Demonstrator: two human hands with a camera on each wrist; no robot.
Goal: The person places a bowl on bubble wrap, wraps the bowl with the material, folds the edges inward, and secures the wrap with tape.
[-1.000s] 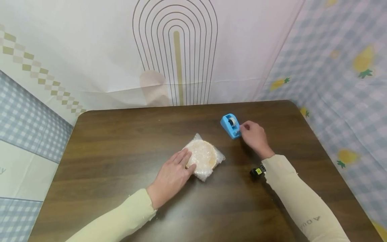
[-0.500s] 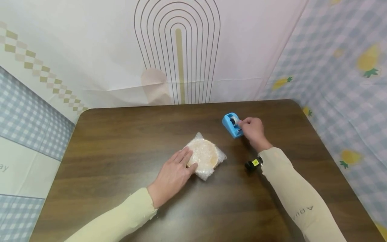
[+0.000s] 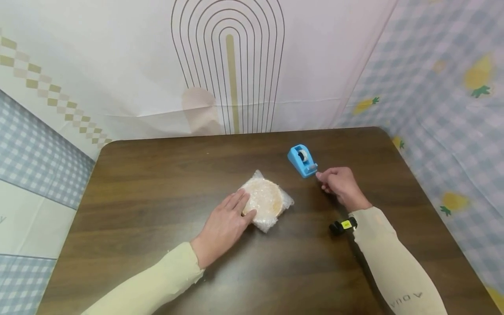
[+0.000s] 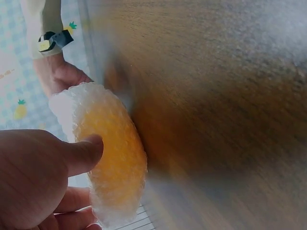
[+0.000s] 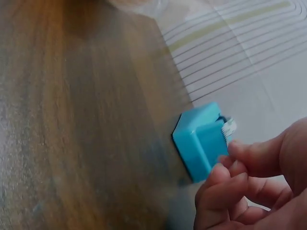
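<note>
On the table lies a bubble-wrapped package (image 3: 264, 202) with something round and pale yellow inside; its exact kind is veiled by the wrap. My left hand (image 3: 223, 227) rests on its left part, fingers fairly straight across the top. In the left wrist view the thumb (image 4: 86, 155) touches the package's side. Just off the front end of a blue tape dispenser (image 3: 302, 161), my right hand (image 3: 343, 186) pinches with thumb and forefinger at the tape's end. The clear tape itself is hard to make out. Close by is the dispenser's toothed cutter (image 5: 229, 128).
A dark wood table (image 3: 157, 188) carries everything. Its back edge meets a white patterned wall cloth (image 3: 138, 65), and a blue checked cloth (image 3: 445, 131) hangs along the right side. A black wrist camera strap (image 3: 342, 225) sits at the right cuff.
My right hand went from the dispenser's front up to its roll, then drew back toward the front right, past the cutter. The left hand stays on the package.
</note>
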